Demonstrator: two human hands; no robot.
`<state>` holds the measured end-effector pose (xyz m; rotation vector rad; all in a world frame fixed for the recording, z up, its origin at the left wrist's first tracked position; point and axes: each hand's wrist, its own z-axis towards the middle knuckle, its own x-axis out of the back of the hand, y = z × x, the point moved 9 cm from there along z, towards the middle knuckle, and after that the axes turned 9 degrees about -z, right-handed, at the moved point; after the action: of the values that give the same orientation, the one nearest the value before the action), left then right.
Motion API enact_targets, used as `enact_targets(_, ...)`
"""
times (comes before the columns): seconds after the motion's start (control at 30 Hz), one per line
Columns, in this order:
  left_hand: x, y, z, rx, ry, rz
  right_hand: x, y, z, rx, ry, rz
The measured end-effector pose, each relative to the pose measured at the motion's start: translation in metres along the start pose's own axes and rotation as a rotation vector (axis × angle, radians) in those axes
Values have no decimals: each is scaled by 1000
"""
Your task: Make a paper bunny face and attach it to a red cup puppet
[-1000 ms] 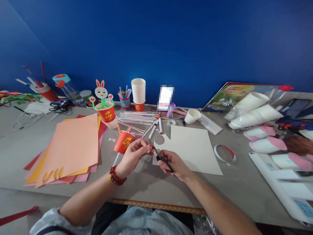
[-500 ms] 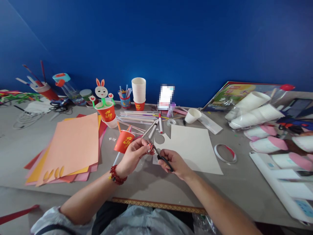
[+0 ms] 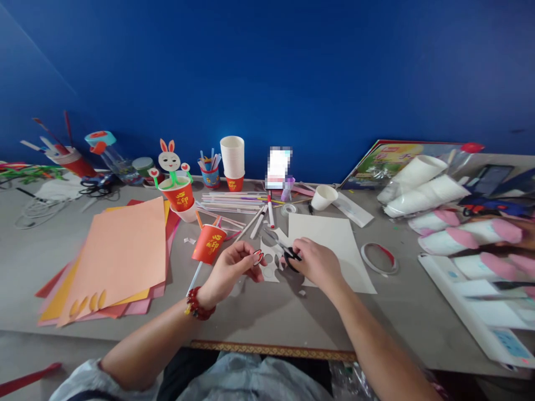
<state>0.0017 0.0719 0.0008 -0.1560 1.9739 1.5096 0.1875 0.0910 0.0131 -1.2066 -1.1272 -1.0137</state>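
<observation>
My left hand (image 3: 234, 266), with a red bead bracelet at the wrist, pinches a small white and red paper cutout (image 3: 258, 257) between its fingertips. My right hand (image 3: 315, 262) grips black-handled scissors (image 3: 285, 249) low over the corner of a cream paper sheet (image 3: 330, 245) that has round holes cut in it. The scissor blades point left and away from me. An orange paper cup on a straw (image 3: 208, 244) stands tilted just left of my left hand.
A stack of coloured paper (image 3: 117, 256) lies at the left. Straws and markers (image 3: 234, 201), a bunny cup (image 3: 178, 186), stacked cups (image 3: 232, 159) and a tape ring (image 3: 378, 258) lie behind. White and pink cups (image 3: 451, 234) fill the right side, where another person's hand (image 3: 529, 236) shows.
My right hand has moved the scissors away from the cutout, right and down toward the cream sheet. My left hand stays put with the cutout. The view has shifted slightly.
</observation>
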Motion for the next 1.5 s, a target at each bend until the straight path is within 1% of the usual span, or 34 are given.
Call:
enact_targets(0.03, -2, -1, 0, 4, -14, 18, -7, 2, 0, -9, -59, -16)
enact_targets(0.1, -5, -2, -1, 15, -34, 64, -18, 3, 0, -9, -171, 21)
enact_targets(0.17, -7, -6, -1, 35, -50, 129, -21, 2, 0, 19, -231, 93)
enact_targets(0.27, -9, -13, -2, 61, -89, 299, -10, -7, -3, 92, -226, 262)
enact_targets(0.33, -10, -17, -4, 68, -121, 449, -1, -24, -8, 195, -233, 493)
enact_targets(0.4, -12, -19, -6, 65, -142, 573, 5, -44, -16, 307, -267, 708)
enact_targets(0.47, -13, -18, -7, 58, -154, 639, 4, -56, -22, 348, -287, 791)
enact_targets(0.6, -17, -14, -7, 24, -155, 706, -7, -57, -23, 295, -295, 847)
enact_targets(0.73, -18, -7, -6, -61, -112, 741, -16, -54, -21, 250, -320, 960)
enact_targets(0.9, -16, -6, -5, -105, -71, 720, -28, -54, -21, 178, -361, 1063)
enact_targets(1.0, -16, -2, -5, -158, -57, 719, -36, -56, -21, 131, -415, 1164)
enact_targets(1.17, -16, 3, -5, -224, -63, 640, -45, -57, -21, 24, -484, 1288)
enact_targets(1.3, -13, -2, -2, -205, -79, 594, -45, -55, -20, -14, -479, 1300)
enact_targets(1.43, -8, -7, 0, -174, -82, 578, -48, -56, -21, 1, -501, 1287)
enact_targets(1.5, -9, -7, 0, -166, -94, 574, -48, -56, -21, 15, -486, 1259)
